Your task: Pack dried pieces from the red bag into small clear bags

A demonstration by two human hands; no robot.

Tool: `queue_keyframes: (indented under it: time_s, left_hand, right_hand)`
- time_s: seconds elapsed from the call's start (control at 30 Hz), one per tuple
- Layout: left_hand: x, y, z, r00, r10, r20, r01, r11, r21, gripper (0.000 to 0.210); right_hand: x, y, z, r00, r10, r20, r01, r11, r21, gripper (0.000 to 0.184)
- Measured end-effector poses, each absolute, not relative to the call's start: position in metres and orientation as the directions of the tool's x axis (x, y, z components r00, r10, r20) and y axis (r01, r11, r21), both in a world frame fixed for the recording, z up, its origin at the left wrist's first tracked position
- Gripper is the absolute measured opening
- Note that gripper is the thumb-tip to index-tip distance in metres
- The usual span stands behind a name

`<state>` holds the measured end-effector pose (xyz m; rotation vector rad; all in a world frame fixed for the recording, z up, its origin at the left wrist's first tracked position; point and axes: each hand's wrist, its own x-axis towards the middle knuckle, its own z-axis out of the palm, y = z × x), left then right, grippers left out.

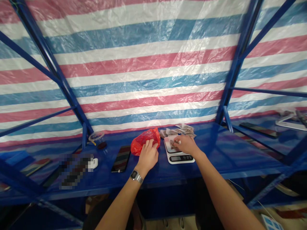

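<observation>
My left hand (pixel 149 155), with a metal watch (pixel 136 176) on its wrist, has its fingers curled on a crumpled red plastic bag (pixel 141 142). To the right stands a white kitchen scale (pixel 169 157) with a dark display strip; its digits are too small to read. Over the scale's plate, my right hand (pixel 187 144) pinches a small clear sachet (pixel 172 143) with brownish contents. Just behind the scale lie several similar sachets (pixel 185 129), partly overlapping. What is inside the red bag is hidden.
A black phone (pixel 121 158) lies left of the red bag. Farther left are a clear plastic cup (pixel 98 139) with dark contents and a white case (pixel 94 163). Blue metal posts (pixel 233 73) flank the blue shelf (pixel 216 150), with a striped tarp behind.
</observation>
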<state>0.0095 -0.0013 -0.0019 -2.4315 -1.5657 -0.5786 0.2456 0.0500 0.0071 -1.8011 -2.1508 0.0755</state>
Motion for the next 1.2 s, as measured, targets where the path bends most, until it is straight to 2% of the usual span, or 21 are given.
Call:
queue_keyframes:
  time_s: [0.23, 0.6, 0.7, 0.9, 0.97, 1.03, 1.13, 1.2]
  left_hand:
    - [0.010, -0.005, -0.002, 0.426, 0.775, 0.466, 0.839, -0.532, 0.117, 0.034]
    - [0.009, -0.007, 0.010, 0.404, 0.766, 0.500, 0.793, -0.566, 0.227, 0.031]
    - [0.010, -0.007, 0.010, 0.401, 0.762, 0.509, 0.773, -0.579, 0.257, 0.031]
    - [0.013, -0.009, 0.009, 0.384, 0.756, 0.530, 0.726, -0.602, 0.332, 0.030]
    - [0.016, -0.008, 0.008, 0.355, 0.764, 0.539, 0.684, -0.605, 0.407, 0.028]
    - [0.019, -0.005, 0.006, 0.291, 0.791, 0.538, 0.614, -0.586, 0.529, 0.026]
    - [0.023, 0.004, 0.001, 0.123, 0.887, 0.445, 0.435, -0.451, 0.779, 0.029]
    - [0.023, 0.011, -0.001, 0.042, 0.931, 0.363, 0.299, -0.358, 0.885, 0.038]
  right_hand:
    - [0.243, 0.048, 0.011, -0.124, 0.971, 0.205, 0.952, 0.175, -0.253, 0.026]
    - [0.255, 0.055, 0.014, 0.111, 0.945, 0.308, 0.890, 0.043, -0.453, 0.029]
    - [0.252, 0.054, 0.013, 0.070, 0.945, 0.319, 0.897, 0.080, -0.434, 0.028]
    - [0.244, 0.050, 0.011, -0.119, 0.960, 0.255, 0.932, 0.197, -0.305, 0.021]
    - [0.242, 0.050, 0.012, -0.128, 0.954, 0.271, 0.910, 0.222, -0.349, 0.015]
    - [0.238, 0.049, 0.016, -0.161, 0.939, 0.305, 0.828, 0.297, -0.475, 0.012]
    - [0.229, 0.045, 0.024, -0.295, 0.878, 0.378, 0.570, 0.479, -0.668, 0.010]
    - [0.221, 0.039, 0.030, -0.379, 0.825, 0.419, 0.422, 0.557, -0.715, 0.008]
